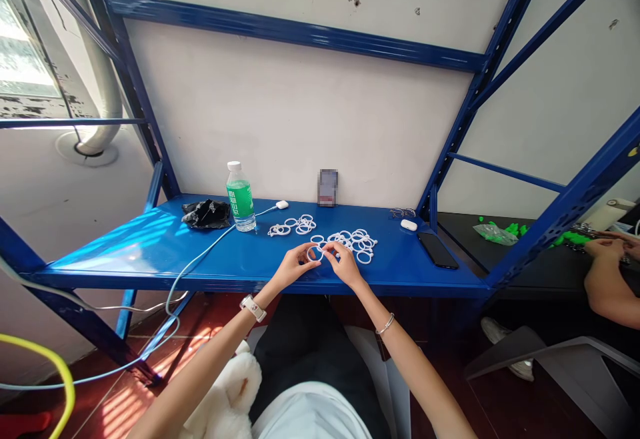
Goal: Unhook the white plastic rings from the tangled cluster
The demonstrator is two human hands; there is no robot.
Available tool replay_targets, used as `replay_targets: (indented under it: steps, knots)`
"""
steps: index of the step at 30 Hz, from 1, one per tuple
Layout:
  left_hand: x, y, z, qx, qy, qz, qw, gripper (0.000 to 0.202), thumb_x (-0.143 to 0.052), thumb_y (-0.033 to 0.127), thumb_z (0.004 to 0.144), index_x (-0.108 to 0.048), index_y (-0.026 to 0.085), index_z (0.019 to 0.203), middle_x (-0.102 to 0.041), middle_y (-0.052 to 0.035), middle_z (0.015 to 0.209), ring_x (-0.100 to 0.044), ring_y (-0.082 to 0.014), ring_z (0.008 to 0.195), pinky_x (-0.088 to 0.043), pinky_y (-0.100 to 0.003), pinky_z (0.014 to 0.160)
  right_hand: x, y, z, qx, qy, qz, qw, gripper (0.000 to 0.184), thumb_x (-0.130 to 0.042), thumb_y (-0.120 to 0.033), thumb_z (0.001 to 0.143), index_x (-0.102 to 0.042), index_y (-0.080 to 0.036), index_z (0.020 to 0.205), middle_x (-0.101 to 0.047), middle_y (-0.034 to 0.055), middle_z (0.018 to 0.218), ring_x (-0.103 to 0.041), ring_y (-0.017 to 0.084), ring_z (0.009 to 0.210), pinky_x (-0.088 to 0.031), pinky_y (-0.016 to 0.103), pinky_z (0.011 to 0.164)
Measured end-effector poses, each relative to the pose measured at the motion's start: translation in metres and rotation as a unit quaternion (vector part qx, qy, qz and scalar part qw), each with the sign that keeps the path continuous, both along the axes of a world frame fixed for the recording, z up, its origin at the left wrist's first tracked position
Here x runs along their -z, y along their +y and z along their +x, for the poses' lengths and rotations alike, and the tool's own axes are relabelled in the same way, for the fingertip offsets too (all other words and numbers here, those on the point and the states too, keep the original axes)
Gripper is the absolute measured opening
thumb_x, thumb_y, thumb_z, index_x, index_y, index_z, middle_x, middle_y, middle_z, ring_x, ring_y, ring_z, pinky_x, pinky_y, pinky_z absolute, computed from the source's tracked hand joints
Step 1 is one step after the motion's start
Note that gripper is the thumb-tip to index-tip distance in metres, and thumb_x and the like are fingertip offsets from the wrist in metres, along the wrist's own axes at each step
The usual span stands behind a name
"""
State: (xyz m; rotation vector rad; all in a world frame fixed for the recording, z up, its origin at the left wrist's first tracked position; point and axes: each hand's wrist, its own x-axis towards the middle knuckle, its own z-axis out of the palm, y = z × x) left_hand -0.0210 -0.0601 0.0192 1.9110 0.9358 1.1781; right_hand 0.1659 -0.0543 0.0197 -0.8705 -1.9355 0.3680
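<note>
Between my two hands, over the front of the blue shelf (270, 262), is a white plastic ring (315, 257). My left hand (296, 264) pinches its left side, with thumb and fingers closed on it. On its right side, the fingertips of my right hand (343, 263) are closed at a small knob on the ring. Just beyond my right hand lies a pile of similar white rings (357, 240). A smaller group of white rings (303, 224) rests farther back to the left. Fine detail at the fingertips is too small to make out.
A water bottle (241, 199) and a crumpled black bag (206, 214) stand left, beside a white cable (207, 252). A phone (328, 188) leans on the wall. At right lie a black phone (437, 250), a white case (409, 224) and glasses (402, 212). Another person's hands (607, 246) work far right.
</note>
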Motion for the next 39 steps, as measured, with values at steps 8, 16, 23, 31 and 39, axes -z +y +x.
replay_targets:
  steps: [8, 16, 23, 31, 39]
  knots:
    - [0.0009, -0.0003, 0.0011, -0.014, 0.023, 0.019, 0.999, 0.059, -0.068, 0.051, 0.074, -0.057, 0.014, 0.118, -0.063, -0.0043, 0.083, -0.058, -0.0155, 0.067, -0.052, -0.029, 0.064, 0.0026, 0.0014, 0.0013, -0.002, 0.002, 0.006, 1.0, 0.013, -0.049, -0.027, 0.091, -0.061, -0.022, 0.089, -0.065, 0.004, 0.087, -0.06, 0.019, 0.08, -0.048, 0.031, 0.07]
    - [0.0014, -0.0027, 0.0023, -0.024, 0.04, 0.043, 0.998, 0.057, -0.065, 0.054, 0.075, -0.058, 0.016, 0.117, -0.063, -0.0038, 0.082, -0.057, -0.0157, 0.066, -0.053, -0.03, 0.063, 0.0016, 0.0012, 0.0013, 0.008, 0.001, 0.004, 1.0, 0.014, -0.05, -0.027, 0.09, -0.062, -0.022, 0.085, -0.066, 0.0046, 0.085, -0.061, 0.02, 0.079, -0.049, 0.032, 0.068]
    - [-0.0001, -0.0046, 0.0038, -0.037, 0.044, 0.05, 0.997, 0.057, -0.065, 0.056, 0.074, -0.059, 0.017, 0.115, -0.063, -0.0035, 0.08, -0.057, -0.016, 0.065, -0.052, -0.03, 0.062, 0.0008, 0.0013, 0.0009, 0.011, 0.001, 0.003, 1.0, 0.016, -0.05, -0.03, 0.09, -0.062, -0.023, 0.084, -0.066, 0.0047, 0.083, -0.06, 0.02, 0.077, -0.049, 0.032, 0.067]
    - [-0.0009, -0.0053, 0.0044, -0.042, 0.046, 0.052, 0.997, 0.057, -0.065, 0.055, 0.075, -0.059, 0.016, 0.116, -0.063, -0.0036, 0.08, -0.056, -0.0159, 0.065, -0.052, -0.029, 0.062, 0.0003, 0.0008, 0.0013, 0.008, 0.014, -0.003, 1.0, 0.015, -0.051, -0.029, 0.09, -0.062, -0.022, 0.084, -0.066, 0.0047, 0.085, -0.062, 0.02, 0.08, -0.05, 0.032, 0.069]
    - [-0.0011, -0.0059, 0.004, -0.042, 0.043, 0.048, 0.997, 0.056, -0.063, 0.054, 0.078, -0.057, 0.017, 0.119, -0.063, -0.0038, 0.081, -0.057, -0.0165, 0.066, -0.051, -0.029, 0.062, 0.0027, 0.0037, 0.0025, -0.005, 0.047, -0.024, 0.999, 0.017, -0.054, -0.033, 0.09, -0.065, -0.022, 0.095, -0.069, 0.0052, 0.092, -0.064, 0.02, 0.082, -0.053, 0.032, 0.071]
